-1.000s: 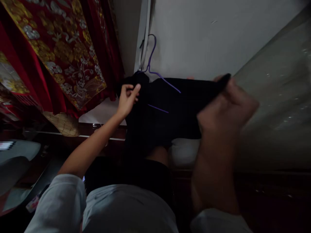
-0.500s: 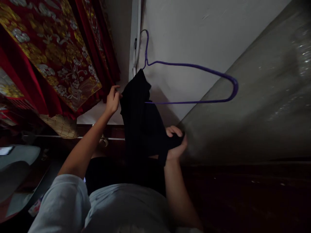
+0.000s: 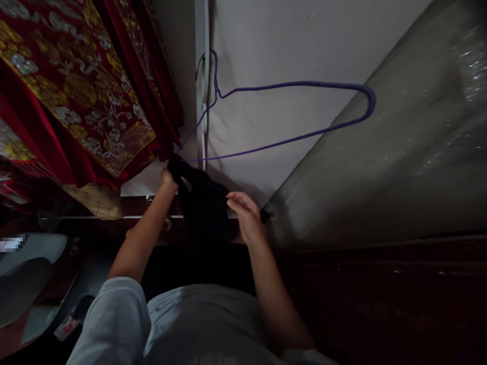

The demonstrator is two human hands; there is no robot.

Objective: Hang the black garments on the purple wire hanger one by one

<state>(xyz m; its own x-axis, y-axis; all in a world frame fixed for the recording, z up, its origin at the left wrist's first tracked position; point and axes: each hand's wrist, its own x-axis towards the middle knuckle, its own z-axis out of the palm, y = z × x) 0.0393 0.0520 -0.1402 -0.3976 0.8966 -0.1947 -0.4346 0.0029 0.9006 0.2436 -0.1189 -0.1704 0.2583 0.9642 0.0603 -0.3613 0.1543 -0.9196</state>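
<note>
A black garment hangs bunched between my hands, below a purple wire hanger hooked on a white strip on the wall. My left hand is closed on the garment's upper left corner, close to the hanger's lower left tip. My right hand is at the garment's right edge with fingers loosely curled and apart, touching the cloth. The hanger is bare; the garment is off it.
Red and gold embroidered fabric hangs at the left. A grey shiny sheet slopes at the right. The white wall is behind the hanger. Dark wooden furniture lies below.
The garment has slid off the hanger and dropped lower. My left hand moved down with its corner. My right hand let go of its bunched end and rose to its edge.
</note>
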